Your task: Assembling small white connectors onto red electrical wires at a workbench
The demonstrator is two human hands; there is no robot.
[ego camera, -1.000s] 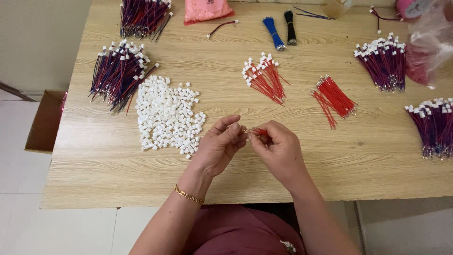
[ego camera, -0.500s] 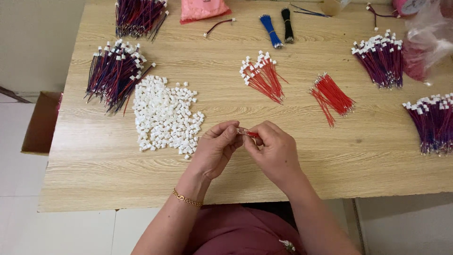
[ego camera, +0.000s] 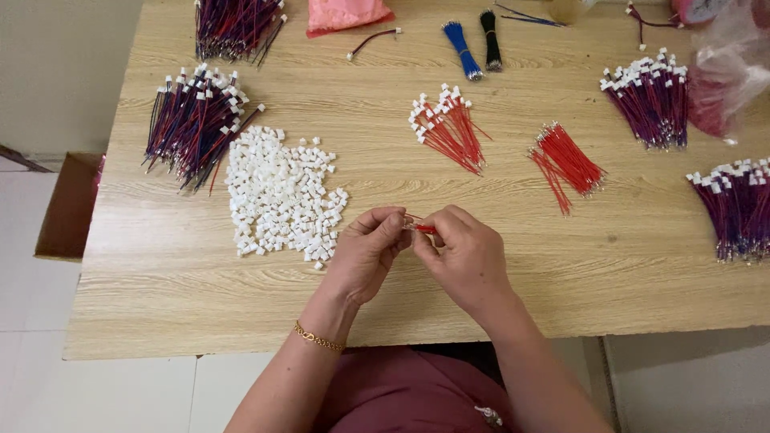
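At a wooden table (ego camera: 160,305), a person's left hand (ego camera: 365,256) and right hand (ego camera: 465,261) meet near the front edge, fingertips of both pinched together on a short red wire (ego camera: 425,229) held just above the tabletop; whether a white plug already sits on its left end is too small to tell. The step in hand looks like fitting a wire end into a connector. A heap of white connectors (ego camera: 281,192) lies just left of the hands, capped red wires (ego camera: 449,128) farther back, bare red wires (ego camera: 565,160) to their right. Bundles of purple wires (ego camera: 192,120) sit far left and right. The next move seemingly calls for a steady push, terminal lined up with its slot.
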